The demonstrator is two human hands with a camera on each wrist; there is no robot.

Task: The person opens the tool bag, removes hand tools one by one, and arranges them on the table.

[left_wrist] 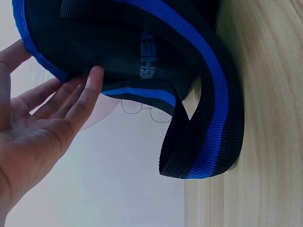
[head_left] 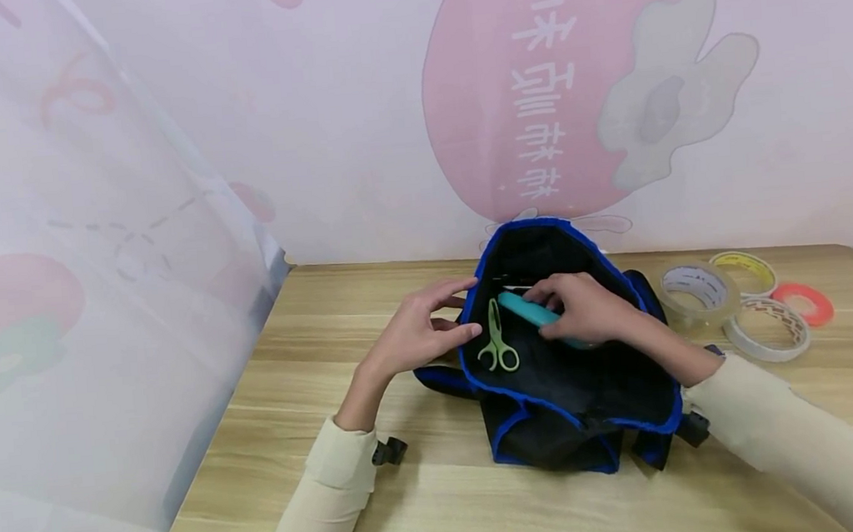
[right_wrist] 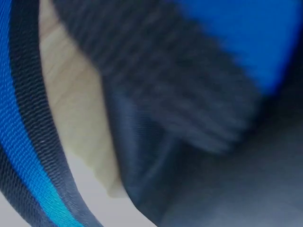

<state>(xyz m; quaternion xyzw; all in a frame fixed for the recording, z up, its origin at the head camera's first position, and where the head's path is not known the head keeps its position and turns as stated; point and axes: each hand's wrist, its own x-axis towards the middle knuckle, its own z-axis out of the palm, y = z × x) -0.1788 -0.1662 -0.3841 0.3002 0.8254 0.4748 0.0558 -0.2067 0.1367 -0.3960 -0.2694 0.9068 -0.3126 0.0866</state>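
A black tool bag [head_left: 549,390] with blue trim stands on the table, its mouth facing up. My left hand [head_left: 427,324] holds its left rim, thumb over the edge and fingers along the outer wall; the left wrist view shows the same hand [left_wrist: 52,111] beside the trim. Inside the bag, my right hand [head_left: 583,308] grips a long teal object [head_left: 528,308], its kind unclear because the fingers cover part. Green-handled scissors [head_left: 497,340] lean against the inner left wall, handles down. The right wrist view shows only bag fabric and a black-and-blue strap [right_wrist: 28,142], not the hand.
Right of the bag lie a wide clear tape roll [head_left: 699,290], a yellow-cored roll [head_left: 746,270], a white roll [head_left: 770,331] and a red ring-shaped roll [head_left: 805,303]. A looped strap [left_wrist: 215,104] hangs from the bag's left side. A printed curtain [head_left: 356,138] backs the table [head_left: 369,304].
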